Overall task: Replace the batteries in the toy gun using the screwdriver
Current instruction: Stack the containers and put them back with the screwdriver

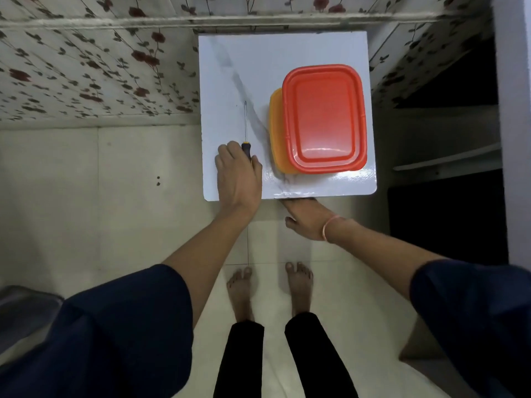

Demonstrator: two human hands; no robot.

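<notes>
A screwdriver (245,124) with a thin metal shaft and a dark handle lies on the small white table (230,67), its tip pointing away from me. My left hand (237,175) rests over the handle with its fingers curled round it. My right hand (306,222) is below the table's near edge, its fingers reaching under the tabletop and hidden there. An orange-yellow box with a red lid (324,117) stands on the right half of the table. No toy gun or batteries are visible.
The table stands against a wall with floral wallpaper (86,67). A dark shelf unit (445,139) is to the right. My bare feet (268,285) stand on the pale tiled floor just in front of the table.
</notes>
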